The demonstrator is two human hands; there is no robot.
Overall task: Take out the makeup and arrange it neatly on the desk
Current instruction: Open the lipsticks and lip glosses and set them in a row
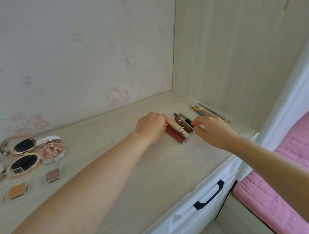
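Hands on desk (153, 171) | left hand (151, 127) curled round pink tube (170, 124) beside lip glosses (176, 136) | right hand (211, 129) pinching black-capped pencil (188, 122) – compacts (24, 157) far left – brushes (206, 112) by wall

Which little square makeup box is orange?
The orange square box, nearest the desk's front edge at far left. The other square box beside it holds brownish-pink colour.

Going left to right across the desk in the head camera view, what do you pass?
Round compacts → small square eyeshadow pots → left hand → lip gloss tubes → right hand → brushes
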